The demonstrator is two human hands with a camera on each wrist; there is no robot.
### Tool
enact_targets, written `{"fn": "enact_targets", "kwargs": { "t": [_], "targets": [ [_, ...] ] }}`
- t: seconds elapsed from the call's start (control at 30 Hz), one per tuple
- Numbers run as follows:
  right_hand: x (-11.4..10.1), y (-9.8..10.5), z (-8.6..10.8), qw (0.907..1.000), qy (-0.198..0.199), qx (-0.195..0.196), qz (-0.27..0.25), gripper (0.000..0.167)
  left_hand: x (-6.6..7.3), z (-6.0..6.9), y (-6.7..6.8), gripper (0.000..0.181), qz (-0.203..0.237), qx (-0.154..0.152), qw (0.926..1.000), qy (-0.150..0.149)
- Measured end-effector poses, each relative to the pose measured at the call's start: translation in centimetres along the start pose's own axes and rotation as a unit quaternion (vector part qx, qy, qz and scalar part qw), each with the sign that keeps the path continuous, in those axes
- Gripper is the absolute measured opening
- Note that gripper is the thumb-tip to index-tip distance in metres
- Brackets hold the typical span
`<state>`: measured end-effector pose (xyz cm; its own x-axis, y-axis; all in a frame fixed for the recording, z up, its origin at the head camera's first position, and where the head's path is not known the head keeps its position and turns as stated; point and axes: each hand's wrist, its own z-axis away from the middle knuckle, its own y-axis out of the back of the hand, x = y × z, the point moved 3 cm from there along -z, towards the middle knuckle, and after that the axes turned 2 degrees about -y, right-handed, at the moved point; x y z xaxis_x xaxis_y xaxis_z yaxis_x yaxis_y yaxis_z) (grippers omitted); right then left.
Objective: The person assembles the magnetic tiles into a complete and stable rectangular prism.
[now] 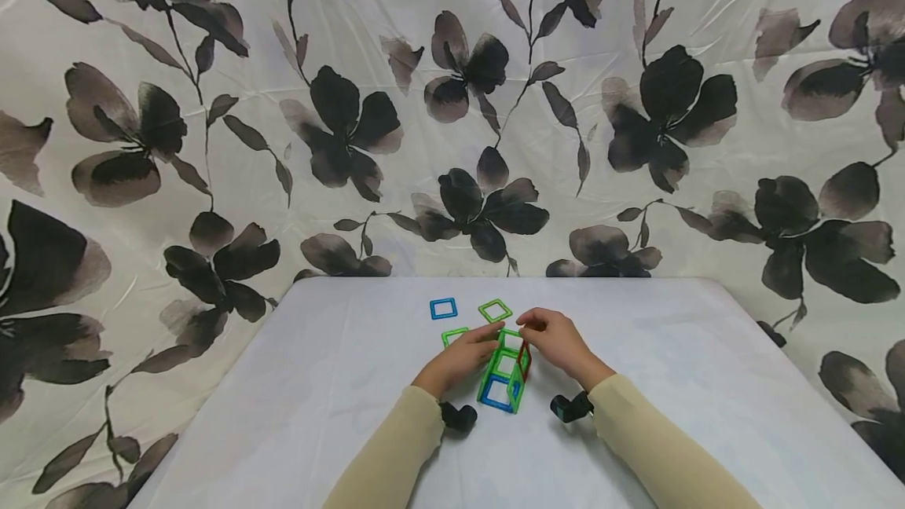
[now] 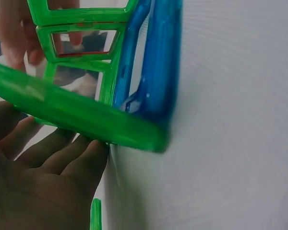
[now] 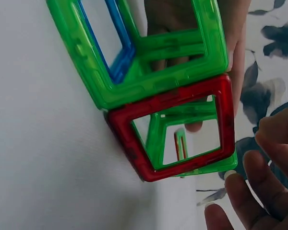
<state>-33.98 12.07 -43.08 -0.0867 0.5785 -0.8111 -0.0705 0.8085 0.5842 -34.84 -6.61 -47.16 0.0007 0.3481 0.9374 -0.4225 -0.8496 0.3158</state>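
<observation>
A structure of green, blue and red square frames (image 1: 505,368) stands at the middle of the table. Along its left side lies my left hand (image 1: 461,356), fingers extended and touching the green frames (image 2: 77,108). The red square (image 3: 170,129) forms part of the right side, beside a larger green square (image 3: 158,86). At the far right corner is my right hand (image 1: 558,342), its fingers (image 3: 259,191) loosely bent close to the red and green edges, with no piece visible in them. Whether a fingertip touches the structure, I cannot tell.
Behind the structure, a blue square (image 1: 443,308) and a green square (image 1: 495,310) lie flat on the white table (image 1: 318,415). Another green piece (image 1: 452,334) is partly hidden behind my left hand. A floral cloth (image 1: 467,140) hangs beyond the table's far edge.
</observation>
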Motion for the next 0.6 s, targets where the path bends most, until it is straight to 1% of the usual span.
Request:
{"fn": "enact_targets", "kwargs": {
  "t": [0.2, 0.33, 0.47, 0.6],
  "targets": [
    [-0.6, -0.6, -0.8, 0.9990, 0.014, -0.024, 0.034, 0.020, 0.1, -0.2, -0.2, 0.042, -0.017, -0.004, 0.9999, 0.002],
    [-0.5, -1.0, -1.2, 0.9983, 0.007, -0.041, 0.041, 0.020, 0.3, -0.2, -0.3, 0.043, -0.019, -0.005, 0.9998, 0.006],
    [-0.3, -1.3, -1.5, 0.9978, -0.007, -0.055, 0.038, 0.019, 0.6, 0.1, -0.4, 0.042, -0.021, -0.005, 0.9998, 0.003],
    [-0.2, -1.4, -1.5, 0.9973, -0.005, -0.062, 0.039, 0.019, 0.6, 0.2, -0.4, 0.040, -0.029, 0.002, 0.9996, 0.005]
  ]
}}
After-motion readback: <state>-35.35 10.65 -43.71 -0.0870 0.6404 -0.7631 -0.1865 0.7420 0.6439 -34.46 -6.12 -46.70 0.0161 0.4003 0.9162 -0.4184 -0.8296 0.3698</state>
